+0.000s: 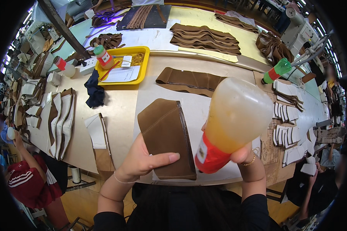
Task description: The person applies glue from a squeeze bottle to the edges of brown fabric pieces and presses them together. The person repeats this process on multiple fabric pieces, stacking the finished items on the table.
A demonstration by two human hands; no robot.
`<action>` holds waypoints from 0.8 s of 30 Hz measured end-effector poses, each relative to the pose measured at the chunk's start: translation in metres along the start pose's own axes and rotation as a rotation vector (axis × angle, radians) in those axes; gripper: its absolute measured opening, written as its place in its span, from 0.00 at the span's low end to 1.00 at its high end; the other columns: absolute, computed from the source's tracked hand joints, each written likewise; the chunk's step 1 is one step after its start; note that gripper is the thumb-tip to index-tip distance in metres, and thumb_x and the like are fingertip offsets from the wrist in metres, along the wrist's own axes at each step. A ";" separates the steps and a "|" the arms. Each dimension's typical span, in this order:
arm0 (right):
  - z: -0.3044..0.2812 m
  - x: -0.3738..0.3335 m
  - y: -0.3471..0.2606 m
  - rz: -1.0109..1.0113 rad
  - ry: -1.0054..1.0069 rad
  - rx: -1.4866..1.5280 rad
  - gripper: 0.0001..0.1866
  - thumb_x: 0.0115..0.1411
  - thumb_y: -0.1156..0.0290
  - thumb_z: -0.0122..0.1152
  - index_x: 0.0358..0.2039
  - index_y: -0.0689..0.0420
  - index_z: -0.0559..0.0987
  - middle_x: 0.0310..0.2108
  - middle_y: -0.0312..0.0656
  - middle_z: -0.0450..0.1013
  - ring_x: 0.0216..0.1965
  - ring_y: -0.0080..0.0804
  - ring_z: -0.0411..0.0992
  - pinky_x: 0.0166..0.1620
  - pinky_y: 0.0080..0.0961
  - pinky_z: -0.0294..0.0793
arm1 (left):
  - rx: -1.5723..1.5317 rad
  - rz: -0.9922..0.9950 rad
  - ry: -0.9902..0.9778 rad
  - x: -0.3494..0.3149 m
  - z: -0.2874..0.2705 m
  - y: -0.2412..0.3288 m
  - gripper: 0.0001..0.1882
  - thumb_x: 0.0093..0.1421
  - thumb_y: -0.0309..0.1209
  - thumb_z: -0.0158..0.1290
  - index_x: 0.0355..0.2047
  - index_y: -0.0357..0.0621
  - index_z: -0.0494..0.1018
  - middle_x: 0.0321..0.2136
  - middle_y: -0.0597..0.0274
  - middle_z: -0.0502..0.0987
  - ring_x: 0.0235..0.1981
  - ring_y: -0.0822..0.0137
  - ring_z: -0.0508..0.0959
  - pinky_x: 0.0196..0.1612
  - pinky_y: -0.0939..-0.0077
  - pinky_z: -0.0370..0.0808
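Note:
My left hand (152, 156) grips a brown leather piece (162, 134) near its lower left, thumb on top and fingers hidden beneath. A dark, shiny strip runs down the piece's right edge. In my right hand (243, 154) is a large translucent bottle (239, 111) with amber liquid and a red band, tilted with its red end low, close to the leather's right side. The bottle hides most of my right fingers and its tip cannot be made out. Behind both hands lies a long folded brown leather strip (189, 81) on the table.
A yellow tray (144, 63) at the back left holds a bottle, paper and a pen. Beside it lies a dark cloth (93, 90). Leather pieces with white backing (61, 119) stand left; white-backed stacks (287, 134) lie right. A green bottle (277, 70) leans there. Co-workers sit at both sides.

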State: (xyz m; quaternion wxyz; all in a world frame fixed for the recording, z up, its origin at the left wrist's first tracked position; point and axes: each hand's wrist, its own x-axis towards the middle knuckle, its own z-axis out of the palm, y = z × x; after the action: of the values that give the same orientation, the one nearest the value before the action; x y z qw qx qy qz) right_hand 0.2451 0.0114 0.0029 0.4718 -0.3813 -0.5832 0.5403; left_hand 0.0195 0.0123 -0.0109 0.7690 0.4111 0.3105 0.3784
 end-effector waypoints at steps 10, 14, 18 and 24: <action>-0.004 0.018 0.001 -0.130 0.201 0.399 0.54 0.40 0.21 0.43 0.37 0.70 0.67 0.26 0.44 0.65 0.23 0.29 0.71 0.23 0.22 0.74 | -0.103 -0.089 0.086 0.007 0.006 0.011 0.32 0.48 0.19 0.54 0.54 0.36 0.58 0.44 0.59 0.70 0.45 0.68 0.73 0.47 0.73 0.71; -0.028 0.019 -0.005 -0.083 0.009 0.796 0.49 0.47 0.25 0.42 0.38 0.68 0.67 0.27 0.43 0.66 0.26 0.31 0.70 0.27 0.23 0.75 | -0.074 -0.073 0.098 0.008 0.006 0.015 0.31 0.48 0.20 0.54 0.54 0.36 0.58 0.44 0.59 0.70 0.44 0.69 0.73 0.47 0.73 0.71; -0.064 0.023 0.003 -0.022 -0.042 1.329 0.39 0.52 0.33 0.47 0.37 0.65 0.69 0.30 0.41 0.66 0.30 0.28 0.67 0.28 0.23 0.74 | -0.041 -0.029 0.122 0.008 0.003 0.031 0.31 0.48 0.20 0.53 0.54 0.36 0.58 0.43 0.58 0.70 0.43 0.68 0.74 0.46 0.73 0.73; -0.072 0.004 0.024 0.127 0.432 1.324 0.37 0.51 0.33 0.50 0.37 0.61 0.70 0.28 0.38 0.68 0.28 0.27 0.66 0.26 0.21 0.72 | -0.060 -0.015 0.112 0.014 0.006 0.052 0.29 0.50 0.19 0.51 0.53 0.35 0.58 0.42 0.57 0.70 0.41 0.66 0.75 0.45 0.73 0.75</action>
State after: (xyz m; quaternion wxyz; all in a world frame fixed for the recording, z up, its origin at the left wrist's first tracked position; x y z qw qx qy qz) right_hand 0.3119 0.0374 -0.0224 0.6777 -0.1461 -0.0010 0.7207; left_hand 0.0146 0.0412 0.0347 0.7652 0.3639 0.3448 0.4039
